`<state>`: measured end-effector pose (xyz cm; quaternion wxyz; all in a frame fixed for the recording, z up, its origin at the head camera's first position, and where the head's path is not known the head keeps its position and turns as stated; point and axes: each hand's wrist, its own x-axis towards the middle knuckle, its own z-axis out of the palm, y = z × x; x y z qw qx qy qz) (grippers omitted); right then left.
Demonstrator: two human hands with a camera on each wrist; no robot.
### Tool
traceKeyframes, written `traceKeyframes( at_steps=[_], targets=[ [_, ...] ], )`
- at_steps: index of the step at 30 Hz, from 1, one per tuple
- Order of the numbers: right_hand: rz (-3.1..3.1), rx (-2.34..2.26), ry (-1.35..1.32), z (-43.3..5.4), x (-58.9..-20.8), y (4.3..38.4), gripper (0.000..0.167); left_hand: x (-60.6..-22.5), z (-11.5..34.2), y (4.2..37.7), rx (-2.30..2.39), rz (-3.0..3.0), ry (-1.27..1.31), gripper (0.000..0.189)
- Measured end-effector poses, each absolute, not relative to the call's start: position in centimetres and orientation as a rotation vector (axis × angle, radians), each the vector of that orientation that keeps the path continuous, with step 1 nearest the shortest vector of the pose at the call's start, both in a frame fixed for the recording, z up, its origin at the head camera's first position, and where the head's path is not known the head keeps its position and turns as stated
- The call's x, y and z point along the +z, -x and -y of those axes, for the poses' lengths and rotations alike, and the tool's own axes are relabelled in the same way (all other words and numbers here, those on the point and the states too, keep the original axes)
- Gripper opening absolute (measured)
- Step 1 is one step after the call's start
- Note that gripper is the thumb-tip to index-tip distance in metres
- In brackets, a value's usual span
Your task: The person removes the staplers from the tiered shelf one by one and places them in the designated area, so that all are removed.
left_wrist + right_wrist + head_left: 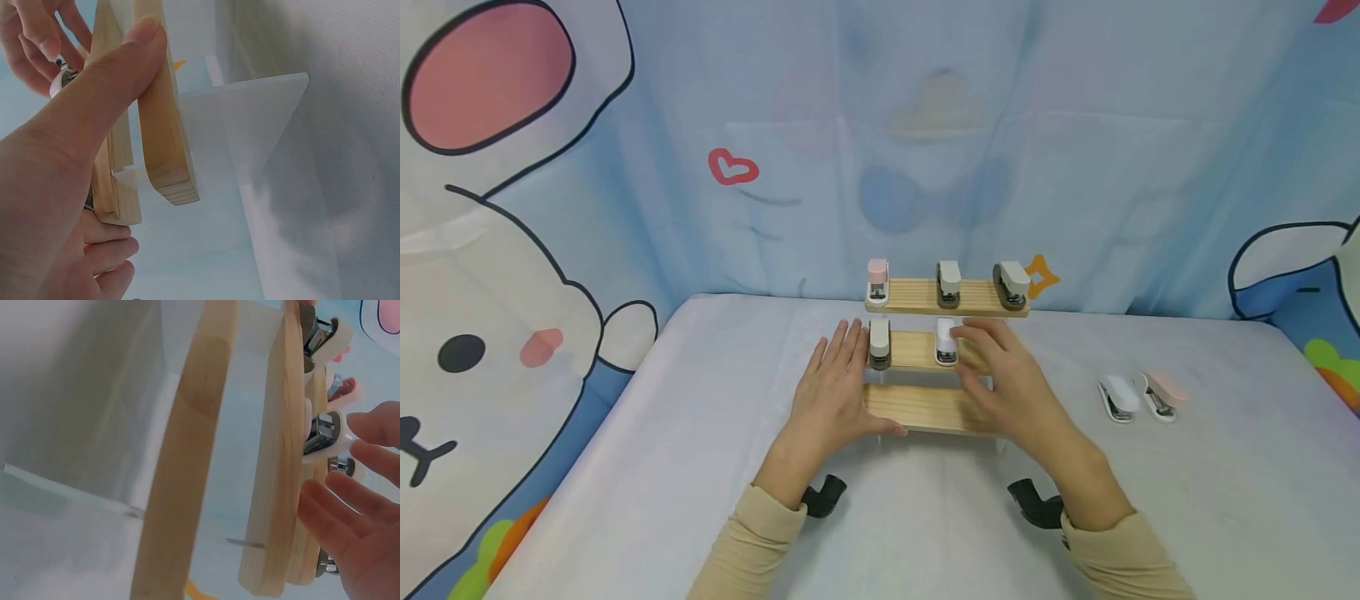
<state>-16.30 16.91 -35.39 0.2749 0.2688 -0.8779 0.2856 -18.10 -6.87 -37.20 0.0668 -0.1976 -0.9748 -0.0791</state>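
Note:
A small three-tier wooden display rack with translucent side panels stands on the table. My left hand lies along its left end with fingers straight, and the thumb rests on the front of the lowest shelf. My right hand is at the middle shelf, its fingertips touching a white mini stapler; in the right wrist view its fingers are spread loosely beside that stapler. Left of it on the same shelf stands a grey-and-cream stapler, close to my left fingertips.
On the top shelf stand a pink stapler and two grey-and-white staplers, one in the middle and one at the right. A white stapler and a pink stapler lie on the table at the right. A printed curtain hangs behind.

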Motion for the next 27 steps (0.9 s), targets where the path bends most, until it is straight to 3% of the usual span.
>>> traceKeyframes(
  at_steps=[12,27],
  targets=[
    [2.445,0.727,-0.729,-16.24,-35.68,16.08,0.055,-37.22,6.86,18.07,-0.256,2.929,0.608,0.143],
    [2.452,0.688,-0.674,-16.27,-35.65,15.96,0.041,-37.29,6.95,18.01,-0.251,2.915,0.613,0.142]
  ],
)
